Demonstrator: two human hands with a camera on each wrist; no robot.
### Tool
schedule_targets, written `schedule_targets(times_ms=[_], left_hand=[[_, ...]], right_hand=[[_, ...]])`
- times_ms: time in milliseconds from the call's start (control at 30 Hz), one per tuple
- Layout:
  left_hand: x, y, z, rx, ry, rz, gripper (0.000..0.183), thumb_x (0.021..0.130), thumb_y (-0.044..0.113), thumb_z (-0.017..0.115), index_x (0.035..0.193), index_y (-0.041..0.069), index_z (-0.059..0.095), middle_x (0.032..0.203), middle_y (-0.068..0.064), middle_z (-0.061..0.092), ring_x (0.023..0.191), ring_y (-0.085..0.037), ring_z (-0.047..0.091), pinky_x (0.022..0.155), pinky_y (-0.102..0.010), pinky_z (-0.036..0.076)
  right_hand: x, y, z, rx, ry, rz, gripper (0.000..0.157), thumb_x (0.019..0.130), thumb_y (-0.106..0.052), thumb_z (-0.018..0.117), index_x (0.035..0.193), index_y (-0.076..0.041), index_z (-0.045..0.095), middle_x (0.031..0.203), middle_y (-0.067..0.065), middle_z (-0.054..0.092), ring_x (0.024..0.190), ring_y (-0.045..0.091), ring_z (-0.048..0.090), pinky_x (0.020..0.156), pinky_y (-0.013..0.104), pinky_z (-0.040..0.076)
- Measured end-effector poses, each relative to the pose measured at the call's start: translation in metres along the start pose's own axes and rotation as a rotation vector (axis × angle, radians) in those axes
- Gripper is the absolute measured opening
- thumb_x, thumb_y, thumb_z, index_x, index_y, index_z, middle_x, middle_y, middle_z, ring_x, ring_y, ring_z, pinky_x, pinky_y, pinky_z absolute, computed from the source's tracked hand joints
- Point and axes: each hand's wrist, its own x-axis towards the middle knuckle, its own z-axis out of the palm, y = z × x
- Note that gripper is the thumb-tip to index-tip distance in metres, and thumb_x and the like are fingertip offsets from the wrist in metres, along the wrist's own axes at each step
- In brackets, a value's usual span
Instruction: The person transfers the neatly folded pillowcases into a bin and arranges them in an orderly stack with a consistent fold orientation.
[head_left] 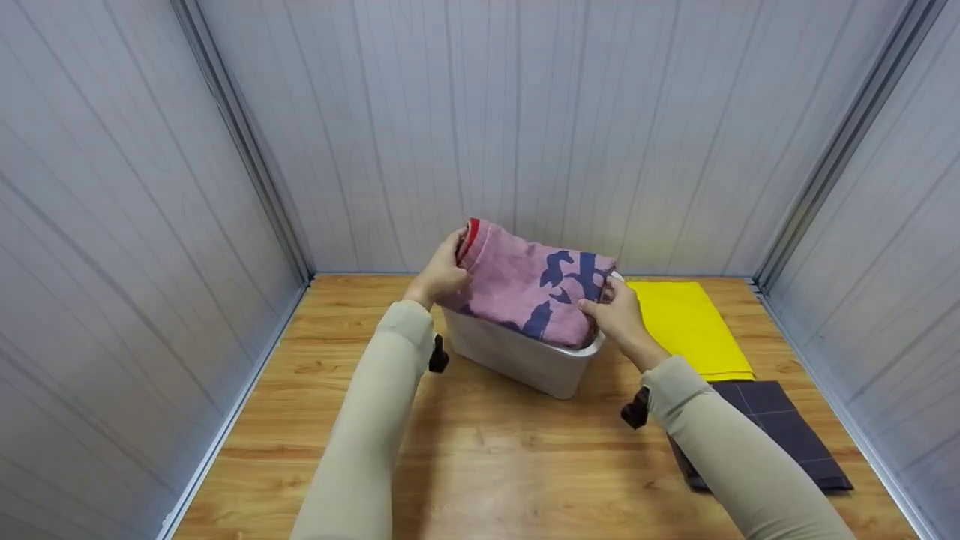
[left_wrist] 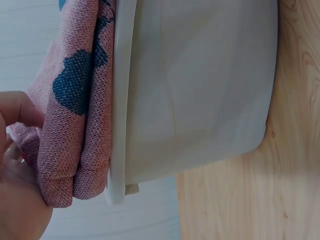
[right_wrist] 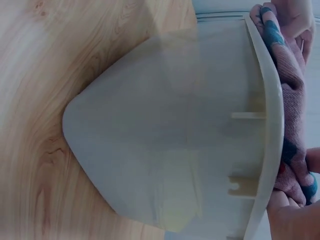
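A folded pink knit sweater (head_left: 514, 274) with dark blue patches and a red trim lies over the opening of a white plastic bin (head_left: 510, 358). My left hand (head_left: 441, 271) grips its left end, thumb on the near face and fingers behind. In the left wrist view, the thick folds (left_wrist: 75, 115) sit right at the bin's rim. At the sweater's right end, my right hand (head_left: 621, 313) pinches the edge between thumb and fingers, close over the rim. The bin's inside is hidden beneath the knit.
A folded yellow cloth (head_left: 686, 330) lies on the wooden floor (head_left: 480, 465) right of the bin. Nearer, a folded dark checked cloth (head_left: 780, 431) lies partly under my right forearm. Pale panel walls (head_left: 510, 127) stand behind and on both sides.
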Motion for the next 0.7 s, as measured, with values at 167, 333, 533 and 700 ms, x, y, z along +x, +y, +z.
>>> schedule_targets(times_ms=[167, 333, 533, 700], left_hand=[[0.001, 0.000, 0.002, 0.044, 0.023, 0.011, 0.092, 0.078, -0.020, 0.045, 0.167, -0.002, 0.031, 0.169, -0.024, 0.042, 0.158, -0.034, 0.040, 0.134, -0.044, 0.029], [0.003, 0.003, 0.003, 0.016, 0.063, 0.024, 0.090, 0.078, -0.023, 0.041, 0.166, -0.001, 0.035, 0.163, -0.024, 0.049, 0.153, -0.035, 0.046, 0.132, -0.044, 0.034], [0.001, -0.001, 0.003, 0.064, 0.060, -0.027, 0.091, 0.079, -0.022, 0.044, 0.167, 0.000, 0.033, 0.165, -0.024, 0.046, 0.153, -0.038, 0.046, 0.128, -0.048, 0.039], [-0.003, -0.004, 0.001, 0.149, 0.050, -0.050, 0.082, 0.081, -0.018, 0.050, 0.161, -0.006, 0.042, 0.164, -0.028, 0.047, 0.149, -0.042, 0.047, 0.128, -0.051, 0.037]], right_hand=[[-0.001, -0.005, -0.005, -0.078, 0.015, 0.015, 0.065, 0.101, -0.009, 0.071, 0.156, 0.012, 0.046, 0.148, 0.033, 0.062, 0.135, 0.041, 0.063, 0.116, 0.047, 0.053], [-0.003, -0.007, -0.010, -0.141, 0.052, 0.022, 0.057, 0.098, -0.012, 0.076, 0.147, 0.011, 0.057, 0.133, 0.030, 0.070, 0.115, 0.032, 0.066, 0.092, 0.026, 0.060], [-0.003, -0.004, -0.012, -0.162, 0.089, 0.004, 0.048, 0.093, -0.007, 0.079, 0.136, 0.010, 0.067, 0.123, 0.027, 0.074, 0.107, 0.030, 0.068, 0.084, 0.020, 0.056], [-0.003, -0.002, -0.015, -0.174, 0.106, -0.043, 0.042, 0.091, -0.005, 0.077, 0.129, 0.011, 0.070, 0.112, 0.023, 0.074, 0.098, 0.025, 0.064, 0.076, 0.017, 0.049]])
